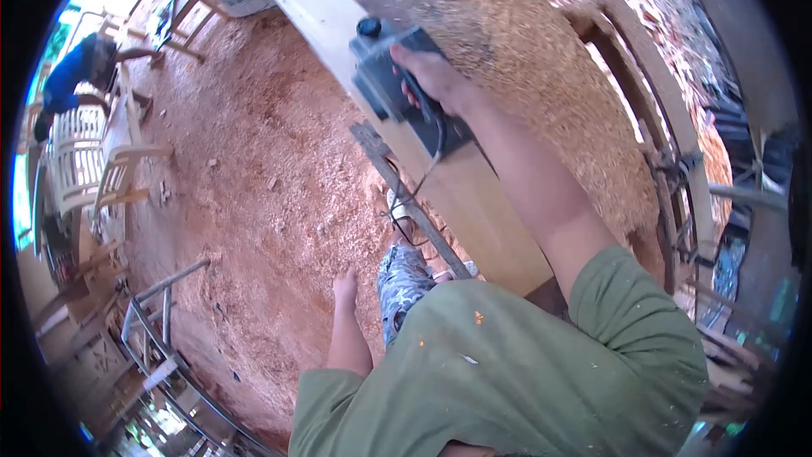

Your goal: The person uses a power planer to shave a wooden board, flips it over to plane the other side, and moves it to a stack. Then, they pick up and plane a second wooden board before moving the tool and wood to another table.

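Note:
My right hand (427,76) is wrapped around the handle of a dark electric planer (381,85), which has a round black knob at its front. The planer rests on a long pale wooden board (495,233) running from the top of the head view down toward my body. A black cord (429,171) loops from the tool down over the board's left edge. Away from the board, my left hand (344,286) hangs low at my left side over the ground. It appears small, with its fingers mostly hidden beneath it, and no object shows in it.
A large heap of wood shavings (541,93) lies right of the board. Reddish ground (262,144) strewn with shavings spreads to the left. A person in blue (72,76) bends over by a slatted wooden bench (80,148). A metal frame (165,313) stands at lower left.

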{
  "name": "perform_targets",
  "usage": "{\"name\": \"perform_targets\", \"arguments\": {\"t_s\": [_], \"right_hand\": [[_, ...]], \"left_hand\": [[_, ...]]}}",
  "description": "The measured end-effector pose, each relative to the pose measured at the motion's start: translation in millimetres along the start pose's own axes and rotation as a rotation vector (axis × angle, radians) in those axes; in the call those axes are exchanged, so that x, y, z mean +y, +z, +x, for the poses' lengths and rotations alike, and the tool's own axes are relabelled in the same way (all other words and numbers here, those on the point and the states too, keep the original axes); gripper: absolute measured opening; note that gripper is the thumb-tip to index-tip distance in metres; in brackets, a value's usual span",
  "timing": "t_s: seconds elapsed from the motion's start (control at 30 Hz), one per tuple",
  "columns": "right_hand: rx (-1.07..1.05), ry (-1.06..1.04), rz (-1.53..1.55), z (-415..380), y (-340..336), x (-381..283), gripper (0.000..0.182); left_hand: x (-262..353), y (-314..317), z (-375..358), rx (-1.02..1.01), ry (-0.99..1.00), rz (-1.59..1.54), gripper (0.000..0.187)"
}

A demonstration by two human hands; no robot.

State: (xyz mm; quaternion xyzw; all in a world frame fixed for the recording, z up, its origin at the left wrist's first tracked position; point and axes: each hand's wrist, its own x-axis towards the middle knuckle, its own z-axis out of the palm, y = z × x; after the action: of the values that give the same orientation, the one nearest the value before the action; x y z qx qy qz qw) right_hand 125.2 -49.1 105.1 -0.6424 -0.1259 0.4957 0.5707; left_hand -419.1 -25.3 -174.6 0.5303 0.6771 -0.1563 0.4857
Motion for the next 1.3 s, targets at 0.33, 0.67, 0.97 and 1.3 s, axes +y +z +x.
{"name": "perform_targets", "arguments": {"t_s": [0.33,0.67,0.97,1.3], "right_hand": [[0.154,0.094,0.038,-345,-46,169,0.038],[0.844,0.159,-0.052,-584,-68,250,0.047],[1.145,-0.051,0.196,-601,-95,308,0.052],[1.054,0.02,0.296,-595,-121,323,0.051]], "left_hand": [[164,-12,-46,-0.025,0.405,-0.088,0.034],[111,116,-160,-0.516,0.356,-0.239,0.041],[128,194,-247,-0.628,0.396,-0.31,0.039],[122,147,-274,-0.852,0.23,-0.399,0.031]]}}
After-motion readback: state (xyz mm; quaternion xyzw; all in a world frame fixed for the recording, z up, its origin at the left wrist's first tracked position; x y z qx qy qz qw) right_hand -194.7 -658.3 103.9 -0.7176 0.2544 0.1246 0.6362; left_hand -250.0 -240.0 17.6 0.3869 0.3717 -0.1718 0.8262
